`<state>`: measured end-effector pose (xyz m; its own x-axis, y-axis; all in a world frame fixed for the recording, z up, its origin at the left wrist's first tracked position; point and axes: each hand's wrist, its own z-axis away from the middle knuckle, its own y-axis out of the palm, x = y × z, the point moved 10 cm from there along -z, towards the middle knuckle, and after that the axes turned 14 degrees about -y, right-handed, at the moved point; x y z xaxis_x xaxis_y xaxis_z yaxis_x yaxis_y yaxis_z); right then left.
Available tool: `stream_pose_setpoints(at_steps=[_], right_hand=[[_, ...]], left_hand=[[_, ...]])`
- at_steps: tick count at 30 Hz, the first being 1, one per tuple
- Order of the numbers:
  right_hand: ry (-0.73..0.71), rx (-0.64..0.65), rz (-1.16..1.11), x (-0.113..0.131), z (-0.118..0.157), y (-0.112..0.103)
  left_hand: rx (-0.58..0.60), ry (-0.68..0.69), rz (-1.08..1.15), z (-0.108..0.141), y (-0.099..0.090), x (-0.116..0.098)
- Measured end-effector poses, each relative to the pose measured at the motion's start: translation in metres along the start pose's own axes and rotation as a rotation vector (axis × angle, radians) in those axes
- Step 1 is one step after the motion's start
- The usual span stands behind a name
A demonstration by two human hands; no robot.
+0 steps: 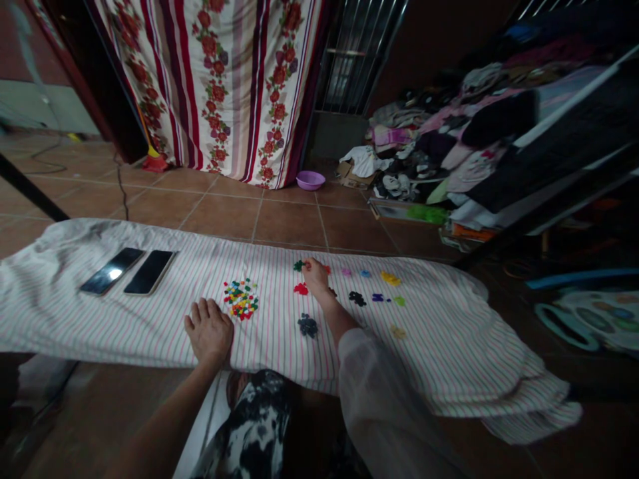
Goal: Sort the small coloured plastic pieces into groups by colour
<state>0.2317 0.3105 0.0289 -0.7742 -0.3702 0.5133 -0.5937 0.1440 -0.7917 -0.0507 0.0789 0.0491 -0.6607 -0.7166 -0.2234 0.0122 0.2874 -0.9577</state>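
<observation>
My left hand [210,330] lies flat on the striped cloth [174,332], fingers spread, just left of a mixed heap of small coloured pieces [241,299]. Over the back row of sorted pieces is my right hand [315,276], its fingers pinched together beside a green cluster [299,265]; whatever they may hold is too small to make out. Red pieces [301,289] lie just below it and dark grey ones [307,325] nearer me. Black [357,298], yellow [390,278], purple [378,297], pink [346,272] and blue pieces [365,273] sit to its right.
Two phones [112,271] [150,272] rest on the cloth at the left. Beyond the cloth are a tiled floor, a purple basin [310,180], a floral curtain [219,86] and a pile of clothes [439,140]. Dark bars slope past both ends of the cloth.
</observation>
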Motion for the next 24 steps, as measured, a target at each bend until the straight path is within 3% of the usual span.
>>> stream_pose_setpoints(at_steps=[9,19,24], right_hand=[[0.050,0.064,0.084,0.000,-0.007,0.002],[0.019,0.050,0.057,0.009,-0.003,-0.001],[-0.003,-0.018,0.012,0.019,0.007,-0.009]], left_hand=[[0.014,-0.018,0.016,-0.001,0.005,0.002],[0.011,-0.008,0.011,-0.001,0.004,0.002],[0.013,-0.008,0.011,0.000,0.005,0.002]])
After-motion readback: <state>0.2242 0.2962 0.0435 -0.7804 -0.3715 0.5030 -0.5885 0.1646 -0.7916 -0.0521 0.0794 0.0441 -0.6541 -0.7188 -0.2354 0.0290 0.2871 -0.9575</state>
